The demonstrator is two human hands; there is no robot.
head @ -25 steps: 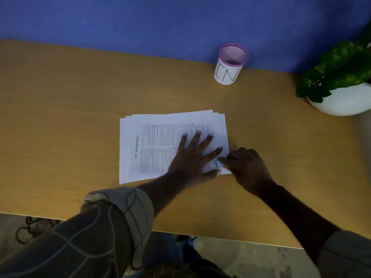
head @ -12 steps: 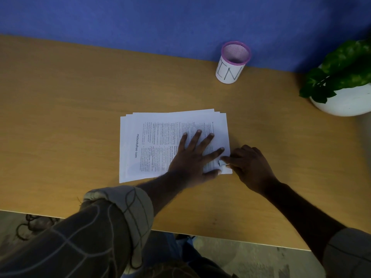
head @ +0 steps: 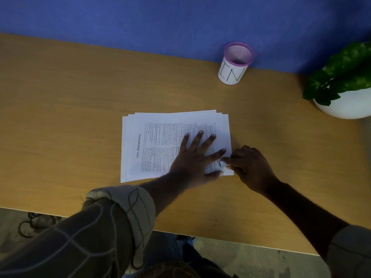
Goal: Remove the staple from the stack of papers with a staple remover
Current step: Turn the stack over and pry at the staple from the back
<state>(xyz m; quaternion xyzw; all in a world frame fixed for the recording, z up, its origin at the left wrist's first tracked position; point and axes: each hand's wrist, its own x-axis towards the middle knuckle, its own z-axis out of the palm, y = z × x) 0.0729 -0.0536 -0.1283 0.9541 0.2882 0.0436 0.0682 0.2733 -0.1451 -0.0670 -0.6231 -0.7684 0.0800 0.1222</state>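
A stack of printed white papers (head: 152,145) lies flat in the middle of the wooden desk. My left hand (head: 195,157) rests palm down on the right half of the stack, fingers spread. My right hand (head: 251,166) sits at the stack's near right corner, fingers closed around a small metal staple remover (head: 223,164), whose tip shows on the paper between my left index finger and thumb. The staple itself is too small to make out.
A white pen cup (head: 234,64) with a pink rim stands at the back by the blue wall. A white pot with a green plant (head: 347,85) sits at the right edge. The desk's near edge (head: 220,237) runs below my arms.
My right hand has shifted slightly right and back, and the remover's tip now shows more on the paper corner. My left hand stays pressed on the stack.
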